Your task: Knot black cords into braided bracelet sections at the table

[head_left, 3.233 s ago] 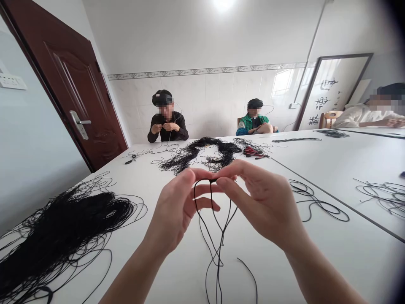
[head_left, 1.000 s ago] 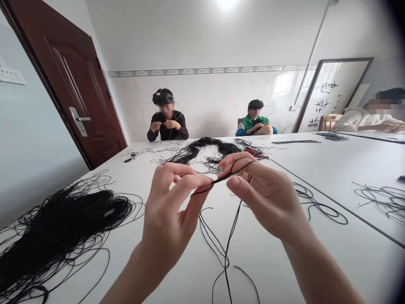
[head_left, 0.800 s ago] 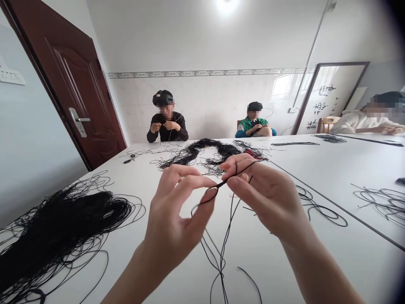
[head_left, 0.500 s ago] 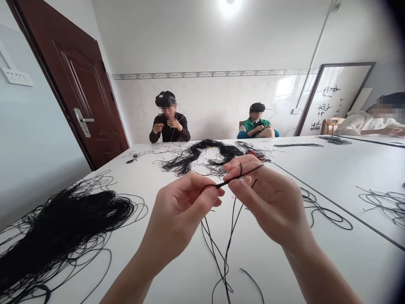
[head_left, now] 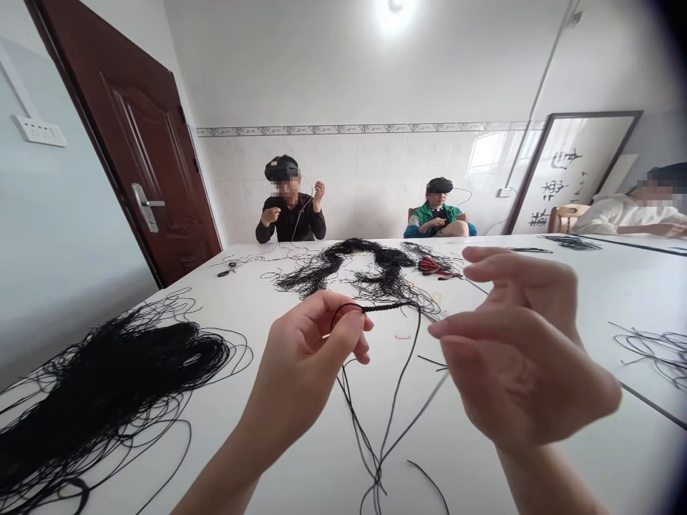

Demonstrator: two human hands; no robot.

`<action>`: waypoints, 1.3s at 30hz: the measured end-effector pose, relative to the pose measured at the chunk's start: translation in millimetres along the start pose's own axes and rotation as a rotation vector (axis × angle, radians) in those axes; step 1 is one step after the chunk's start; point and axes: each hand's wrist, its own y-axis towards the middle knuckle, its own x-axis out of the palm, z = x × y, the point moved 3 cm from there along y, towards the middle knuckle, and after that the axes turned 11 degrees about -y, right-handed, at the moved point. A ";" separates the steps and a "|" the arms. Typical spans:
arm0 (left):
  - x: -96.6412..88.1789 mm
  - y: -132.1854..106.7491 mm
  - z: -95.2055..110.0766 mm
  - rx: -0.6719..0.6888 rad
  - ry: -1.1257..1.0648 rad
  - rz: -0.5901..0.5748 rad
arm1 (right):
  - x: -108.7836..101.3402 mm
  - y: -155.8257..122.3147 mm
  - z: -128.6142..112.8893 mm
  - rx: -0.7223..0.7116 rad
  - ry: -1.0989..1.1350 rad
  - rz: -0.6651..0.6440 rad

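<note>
My left hand (head_left: pixel 303 375) pinches a loop of thin black cord (head_left: pixel 343 309) between thumb and fingers. A short knotted, braided stretch of the cord (head_left: pixel 389 307) runs right from that hand, and loose strands (head_left: pixel 387 436) hang from it down to the white table (head_left: pixel 472 479). My right hand (head_left: pixel 520 350) is off the cord, a little to the right of the braid's end, with its fingers apart and holding nothing. A large bundle of black cord (head_left: pixel 112 379) lies to the left of my hands.
A second tangled heap of black cord (head_left: pixel 343 266) lies farther along the table, with red-handled scissors (head_left: pixel 434 267) and small dark scissors (head_left: pixel 229 268) near it. Cord loops (head_left: pixel 649 347) lie at right. Two seated people (head_left: pixel 290 204) (head_left: pixel 437 211) work across the table, and another person (head_left: pixel 638 218) sits at right.
My right hand has let go of the braided cord, moved right and opened its fingers. My left hand now holds the cord alone. The person at the far left has raised a hand.
</note>
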 end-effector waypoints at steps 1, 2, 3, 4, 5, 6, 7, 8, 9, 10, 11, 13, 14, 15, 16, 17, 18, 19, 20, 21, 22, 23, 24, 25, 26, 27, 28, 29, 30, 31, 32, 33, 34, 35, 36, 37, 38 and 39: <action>0.3 0.0 0.0 -0.006 -0.007 -0.002 | 0.6 0.3 0.1 0.008 -0.006 -0.033; 0.6 -0.2 -0.1 -0.012 -0.012 -0.011 | 1.8 0.4 0.4 0.015 -0.010 -0.069; 0.9 -0.7 -0.4 -0.018 -0.016 -0.026 | 3.8 0.3 1.2 0.027 -0.008 -0.118; 1.2 -1.3 -0.7 -0.020 -0.020 -0.042 | 6.2 0.0 1.8 0.030 0.003 -0.165; 1.6 -2.0 -1.1 -0.023 -0.023 -0.060 | 8.6 -0.3 2.3 0.026 0.018 -0.208; 1.7 -2.7 -1.5 -0.023 -0.027 -0.070 | 11.1 -0.7 2.8 0.024 0.035 -0.248; 1.9 -3.3 -1.8 -0.025 -0.030 -0.076 | 12.9 -0.9 3.1 0.019 0.054 -0.273; 1.9 -3.7 -2.0 -0.025 -0.029 -0.077 | 14.2 -1.0 3.4 0.015 0.072 -0.282; 2.0 -3.8 -2.0 -0.024 -0.024 -0.074 | 15.1 -0.9 3.6 0.013 0.086 -0.286; 2.0 -3.6 -1.9 -0.021 -0.018 -0.070 | 15.8 -0.8 3.7 0.012 0.098 -0.287; 2.1 -3.2 -1.7 -0.019 -0.011 -0.069 | 16.3 -0.6 3.7 0.008 0.111 -0.286; 2.5 -2.1 -1.2 -0.015 0.000 -0.075 | 16.8 -0.3 3.6 -0.001 0.128 -0.280; 2.6 -1.7 -1.1 -0.017 0.003 -0.077 | 17.2 -0.3 3.7 -0.006 0.132 -0.280; 2.7 -1.4 -1.1 -0.020 0.006 -0.082 | 17.4 -0.2 3.9 -0.010 0.135 -0.280; 2.8 -1.4 -1.2 -0.024 0.008 -0.086 | 17.6 -0.2 4.1 -0.016 0.136 -0.279; 2.8 -1.5 -1.3 -0.027 0.011 -0.089 | 17.7 -0.2 4.5 -0.021 0.133 -0.282; 2.9 -1.8 -1.5 -0.031 0.014 -0.090 | 17.8 -0.2 4.8 -0.028 0.129 -0.288; 2.9 -2.2 -1.8 -0.036 0.019 -0.091 | 17.7 -0.2 5.0 -0.034 0.127 -0.295; 3.1 -2.6 -2.1 -0.041 0.026 -0.095 | 17.5 -0.2 5.2 -0.041 0.125 -0.303; 3.3 -2.9 -2.5 -0.046 0.034 -0.099 | 17.1 -0.1 5.2 -0.047 0.124 -0.311; 3.3 -3.2 -2.7 -0.048 0.043 -0.100 | 16.8 0.0 5.3 -0.050 0.125 -0.318; 3.3 -3.4 -2.9 -0.048 0.049 -0.101 | 16.3 0.1 5.3 -0.051 0.126 -0.320; 3.1 -3.4 -2.9 -0.046 0.051 -0.098 | 15.9 0.4 5.3 -0.051 0.126 -0.319; 2.9 -3.3 -2.9 -0.041 0.051 -0.098 | 15.7 0.6 5.2 -0.051 0.125 -0.318; 2.7 -3.2 -2.8 -0.034 0.050 -0.096 | 15.5 0.8 5.2 -0.053 0.123 -0.315; 2.5 -3.0 -2.8 -0.028 0.049 -0.097 | 15.4 1.0 5.2 -0.053 0.120 -0.314; 2.5 -2.8 -2.9 -0.025 0.050 -0.099 | 15.4 1.2 5.3 -0.054 0.117 -0.311; 2.4 -2.7 -3.3 -0.023 0.051 -0.103 | 15.4 1.3 5.4 -0.056 0.115 -0.309; 2.3 -2.6 -3.7 -0.022 0.055 -0.103 | 15.3 1.4 5.5 -0.055 0.112 -0.307; 2.2 -2.6 -4.2 -0.020 0.057 -0.105 | 15.1 1.5 5.6 -0.055 0.109 -0.305; 2.1 -2.6 -4.6 -0.014 0.056 -0.108 | 14.9 1.6 5.7 -0.055 0.105 -0.305; 2.2 -2.7 -4.9 -0.005 0.050 -0.115 | 14.7 1.7 5.7 -0.056 0.099 -0.306; 2.1 -2.6 -5.1 0.003 0.044 -0.120 | 14.5 1.8 5.7 -0.057 0.091 -0.308; 2.2 -2.6 -5.2 0.010 0.040 -0.128 | 14.2 1.9 5.6 -0.060 0.082 -0.311; 2.1 -2.4 -5.2 0.015 0.039 -0.133 | 13.9 2.1 5.6 -0.063 0.071 -0.315; 2.0 -2.3 -5.2 0.017 0.042 -0.135 | 13.5 2.2 5.6 -0.067 0.059 -0.318; 1.9 -2.1 -5.4 0.014 0.048 -0.133 | 13.2 2.4 5.7 -0.071 0.046 -0.323; 1.8 -2.0 -5.4 0.010 0.055 -0.130 | 12.8 2.5 5.8 -0.077 0.036 -0.328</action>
